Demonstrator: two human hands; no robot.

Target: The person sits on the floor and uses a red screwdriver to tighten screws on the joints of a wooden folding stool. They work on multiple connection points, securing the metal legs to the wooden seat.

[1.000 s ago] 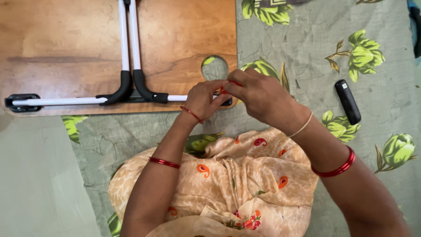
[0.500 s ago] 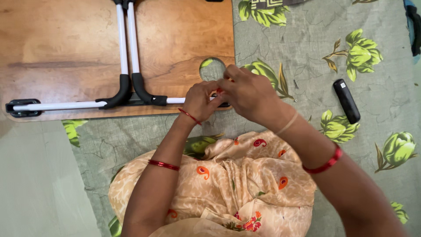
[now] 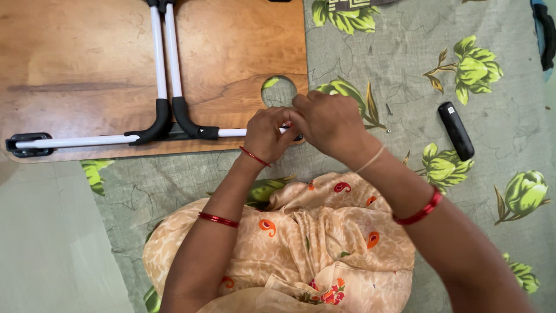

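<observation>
Our left hand (image 3: 267, 134) and right hand (image 3: 327, 123) together, pinched on end of white leg tube (image 3: 78, 141) of upturned wooden folding table (image 3: 87, 64); fitting beneath fingers hidden, progress unclear.

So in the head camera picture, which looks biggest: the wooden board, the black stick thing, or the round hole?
1. Wooden board, by far the biggest.
2. Black stick-shaped object on the floral cloth.
3. Round hole, only slightly smaller, so that's close.
</observation>
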